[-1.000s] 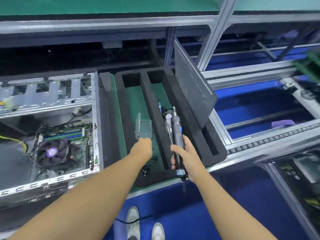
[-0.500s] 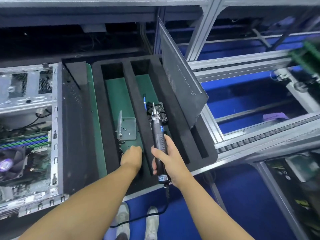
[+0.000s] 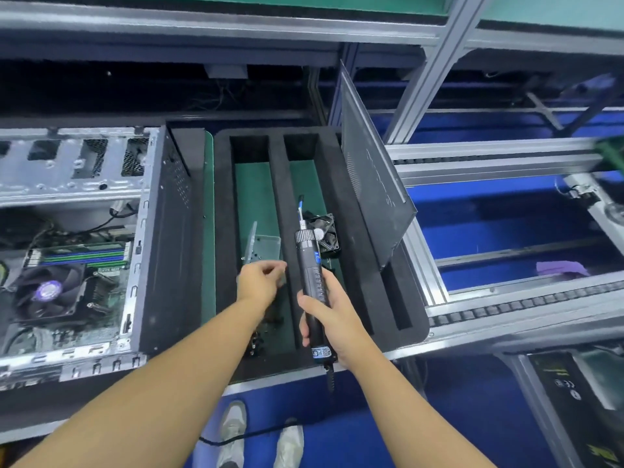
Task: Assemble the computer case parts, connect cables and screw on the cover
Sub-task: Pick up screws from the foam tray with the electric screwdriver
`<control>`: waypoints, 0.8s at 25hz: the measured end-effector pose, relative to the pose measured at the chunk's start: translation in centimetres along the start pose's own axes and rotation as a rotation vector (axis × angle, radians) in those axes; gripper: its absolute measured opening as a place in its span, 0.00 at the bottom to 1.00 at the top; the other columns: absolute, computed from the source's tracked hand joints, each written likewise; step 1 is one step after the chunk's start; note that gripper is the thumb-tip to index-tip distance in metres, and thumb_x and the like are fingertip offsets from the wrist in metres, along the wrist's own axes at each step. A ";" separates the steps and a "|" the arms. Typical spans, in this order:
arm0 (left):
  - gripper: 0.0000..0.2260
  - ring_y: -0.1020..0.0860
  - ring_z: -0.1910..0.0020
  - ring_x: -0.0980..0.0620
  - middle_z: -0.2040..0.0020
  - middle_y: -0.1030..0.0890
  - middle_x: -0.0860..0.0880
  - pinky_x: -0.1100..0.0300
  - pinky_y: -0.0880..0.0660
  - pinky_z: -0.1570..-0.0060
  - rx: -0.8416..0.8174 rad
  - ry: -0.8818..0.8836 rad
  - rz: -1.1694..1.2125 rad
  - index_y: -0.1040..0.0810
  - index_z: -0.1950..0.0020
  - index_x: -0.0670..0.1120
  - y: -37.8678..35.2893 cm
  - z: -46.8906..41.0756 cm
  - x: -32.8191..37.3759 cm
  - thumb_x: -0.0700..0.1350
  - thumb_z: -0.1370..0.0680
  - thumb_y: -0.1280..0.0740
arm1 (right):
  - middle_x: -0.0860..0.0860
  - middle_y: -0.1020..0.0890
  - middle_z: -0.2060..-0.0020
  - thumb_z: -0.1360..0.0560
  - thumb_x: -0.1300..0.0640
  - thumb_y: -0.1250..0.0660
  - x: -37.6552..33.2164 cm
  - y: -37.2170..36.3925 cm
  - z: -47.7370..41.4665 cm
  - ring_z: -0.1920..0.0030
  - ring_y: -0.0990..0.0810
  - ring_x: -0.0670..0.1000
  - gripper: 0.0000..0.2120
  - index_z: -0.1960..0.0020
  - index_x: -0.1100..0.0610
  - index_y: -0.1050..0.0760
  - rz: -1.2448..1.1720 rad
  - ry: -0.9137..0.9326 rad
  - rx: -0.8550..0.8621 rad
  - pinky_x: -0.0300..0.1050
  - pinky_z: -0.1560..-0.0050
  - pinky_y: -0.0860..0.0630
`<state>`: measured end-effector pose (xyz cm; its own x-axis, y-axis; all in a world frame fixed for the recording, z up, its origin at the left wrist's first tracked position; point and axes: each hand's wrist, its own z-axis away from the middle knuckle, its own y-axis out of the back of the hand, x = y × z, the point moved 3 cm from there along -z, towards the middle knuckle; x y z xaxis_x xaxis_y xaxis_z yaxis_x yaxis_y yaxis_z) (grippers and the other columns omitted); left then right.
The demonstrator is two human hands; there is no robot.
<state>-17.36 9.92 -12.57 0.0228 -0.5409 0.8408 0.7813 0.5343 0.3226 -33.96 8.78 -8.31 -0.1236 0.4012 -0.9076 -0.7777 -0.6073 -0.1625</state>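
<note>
**Black foam tray, driver in hand, cover parked on edge**

Black foam tray sits centre frame on a green mat, cut into long slots running up the picture.

- Right hand, just below centre: fingers wrapped round the lower barrel of an electric screwdriver. The tool is held nearly upright in the picture, bit pointing up, over the foam rib between the two wide slots. Its cord drops off the near edge of the bench.
- Left hand, beside and left of the driver, over the left slot: fingers drawn in against the thumb. I cannot tell whether anything is pinched between them.
- Small clear plastic piece lies in the left slot just above the left hand, one flap standing up.
- Small black fan lies in the middle slot, partly behind the driver's head.
- Dark loose bits low in the left slot, half hidden by the forearm; too small to tell what they are.
- Side cover, a dark grey panel, stands on edge in the tray's narrow right slot, tilted toward the right of the frame.
- Computer case lies open at the left of the frame, just beside the tray. Inside show a cooler fan and memory sticks.
- A person's shoes show at the bottom, on blue floor. A purple cloth lies at the right.
</note>
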 end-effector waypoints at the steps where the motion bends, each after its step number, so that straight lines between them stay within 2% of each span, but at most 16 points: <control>1: 0.06 0.21 0.64 0.55 0.58 0.17 0.45 0.58 0.22 0.54 0.009 0.045 0.289 0.16 0.53 0.45 0.7 -0.2 1.3 0.38 0.21 0.33 | 0.53 0.21 0.58 0.23 0.55 0.30 -0.4 -0.3 0.0 0.68 0.24 0.53 0.30 0.24 0.44 0.36 0.014 -0.011 -0.018 0.49 0.67 0.22; 3: 0.06 0.21 0.63 0.56 0.58 0.19 0.46 0.59 0.20 0.51 -0.011 0.071 0.686 0.18 0.48 0.41 2.2 -0.5 3.9 0.39 0.20 0.34 | 0.56 0.21 0.59 0.23 0.55 0.30 -1.4 -0.9 0.1 0.68 0.24 0.53 0.29 0.25 0.41 0.35 0.040 0.005 -0.083 0.50 0.67 0.23; 5: 0.07 0.20 0.63 0.56 0.60 0.19 0.49 0.59 0.19 0.54 -0.067 0.075 0.891 0.19 0.46 0.41 3.7 -0.1 5.9 0.42 0.19 0.35 | 0.57 0.22 0.58 0.22 0.56 0.30 -2.4 -1.6 0.5 0.69 0.25 0.53 0.24 0.30 0.39 0.31 0.073 0.049 -0.165 0.50 0.67 0.23; 8: 0.08 0.21 0.62 0.55 0.60 0.19 0.51 0.56 0.21 0.55 -0.156 0.061 0.924 0.19 0.48 0.44 4.6 1.1 7.5 0.48 0.19 0.35 | 0.53 0.21 0.58 0.22 0.56 0.30 -3.5 -2.2 1.1 0.69 0.24 0.53 0.23 0.32 0.38 0.29 0.111 0.058 -0.229 0.49 0.68 0.22; 12: 0.12 0.20 0.59 0.55 0.56 0.17 0.51 0.55 0.21 0.52 -0.201 0.013 0.971 0.20 0.38 0.45 5.6 2.9 8.2 0.47 0.19 0.34 | 0.52 0.21 0.57 0.24 0.54 0.29 -4.7 -2.4 2.1 0.68 0.23 0.53 0.22 0.36 0.33 0.28 0.149 0.043 -0.267 0.48 0.69 0.22; 17: 0.10 0.19 0.59 0.55 0.55 0.16 0.51 0.59 0.20 0.62 -0.204 0.025 0.998 0.19 0.41 0.49 6.2 4.2 8.4 0.46 0.19 0.36 | 0.53 0.21 0.56 0.23 0.55 0.30 -5.1 -2.0 3.1 0.68 0.23 0.53 0.24 0.30 0.42 0.31 0.224 0.015 -0.272 0.48 0.69 0.23; 20: 0.11 0.21 0.55 0.54 0.55 0.16 0.54 0.59 0.21 0.65 -0.200 0.032 0.970 0.17 0.41 0.51 6.3 4.5 8.0 0.47 0.20 0.35 | 0.51 0.21 0.57 0.23 0.56 0.31 -5.2 -1.9 3.9 0.68 0.24 0.53 0.23 0.31 0.43 0.31 0.262 0.020 -0.288 0.48 0.70 0.23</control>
<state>-15.05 11.88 -1.82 0.7228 0.0545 0.6889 0.5060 0.6372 -0.5813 -34.25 10.48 -1.83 -0.2808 0.1948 -0.9398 -0.5163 -0.8561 -0.0232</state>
